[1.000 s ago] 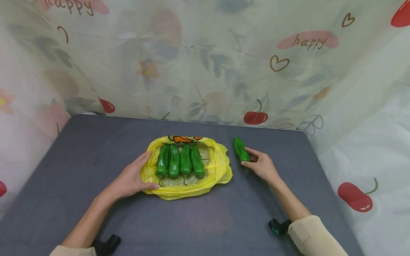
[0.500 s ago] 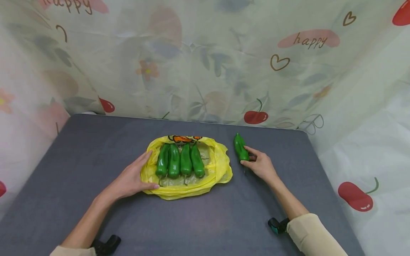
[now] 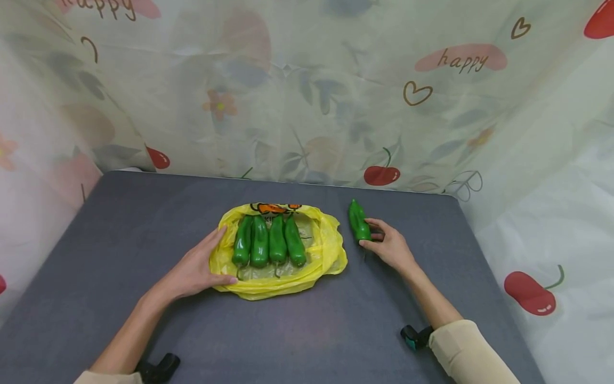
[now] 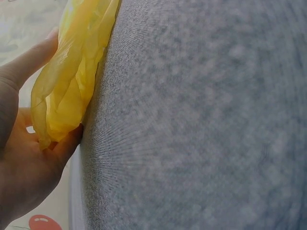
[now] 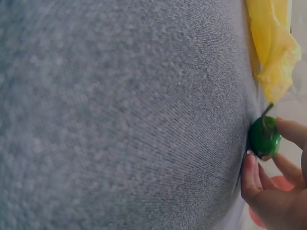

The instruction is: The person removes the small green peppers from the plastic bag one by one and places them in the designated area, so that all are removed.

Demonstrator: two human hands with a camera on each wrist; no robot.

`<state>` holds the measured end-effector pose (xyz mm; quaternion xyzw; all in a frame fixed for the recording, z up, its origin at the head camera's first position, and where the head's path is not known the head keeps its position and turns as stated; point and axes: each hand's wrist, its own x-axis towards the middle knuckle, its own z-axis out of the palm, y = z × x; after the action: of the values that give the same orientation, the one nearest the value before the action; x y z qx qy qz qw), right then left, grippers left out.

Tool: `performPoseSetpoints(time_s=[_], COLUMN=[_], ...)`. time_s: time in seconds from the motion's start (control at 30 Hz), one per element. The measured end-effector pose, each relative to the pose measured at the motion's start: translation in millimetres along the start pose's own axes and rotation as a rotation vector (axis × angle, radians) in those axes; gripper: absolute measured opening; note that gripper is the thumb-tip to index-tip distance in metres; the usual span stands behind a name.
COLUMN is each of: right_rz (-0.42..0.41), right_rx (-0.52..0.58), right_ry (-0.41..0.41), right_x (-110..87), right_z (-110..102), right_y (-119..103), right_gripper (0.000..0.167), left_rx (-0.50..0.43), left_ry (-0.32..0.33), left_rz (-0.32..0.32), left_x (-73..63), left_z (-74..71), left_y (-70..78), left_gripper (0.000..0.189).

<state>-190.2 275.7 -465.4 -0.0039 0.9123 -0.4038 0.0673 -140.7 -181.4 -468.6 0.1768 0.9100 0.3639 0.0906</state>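
Note:
In the head view a yellow plastic bag (image 3: pixel 331 261) lies with its mouth rolled wide, several green peppers (image 3: pixel 259 242) side by side inside it. My left hand (image 3: pixel 195 265) holds the bag's left end, thumb at the near rim and fingers at the far side. The left wrist view has the bag's crumpled plastic (image 4: pixel 72 91) between thumb and fingers. To the right of the bag, my right hand (image 3: pixel 390 248) grips one more green pepper (image 3: pixel 357 220) by its stem end, the tip pointing away. Its stem and round end (image 5: pixel 264 139) show in the right wrist view.
A dark grey cloth-covered table (image 3: pixel 297 341) spreads under both hands. Behind it and at the sides hangs a pale patterned curtain (image 3: pixel 288 122) with cherries and lettering. Black wrist devices (image 3: pixel 416 338) sit near the beige sleeves.
The pepper in my right hand has shifted slightly away from me and stands a little straighter. My left hand and the bag have stayed in place.

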Motion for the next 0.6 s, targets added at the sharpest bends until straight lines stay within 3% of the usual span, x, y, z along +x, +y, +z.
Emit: performPoseSetpoints(time_s=[0.33,0.6], right_rz=[-0.011,-0.039], right_rx=[0.061,0.058], right_ry=[0.040,0.120], right_x=[-4.8,-9.2], right_z=[-5.5,-8.2], right_y=[1.1,-2.9], right_gripper=[0.061,0.058], left_rx=[-0.026,-0.032], left_ry=[-0.019,-0.018], left_rz=[-0.004,-0.005], left_x=[0.5,-0.9], left_z=[-1.7,-1.3], left_y=[1.6,1.5], left_gripper=[0.120,0.120])
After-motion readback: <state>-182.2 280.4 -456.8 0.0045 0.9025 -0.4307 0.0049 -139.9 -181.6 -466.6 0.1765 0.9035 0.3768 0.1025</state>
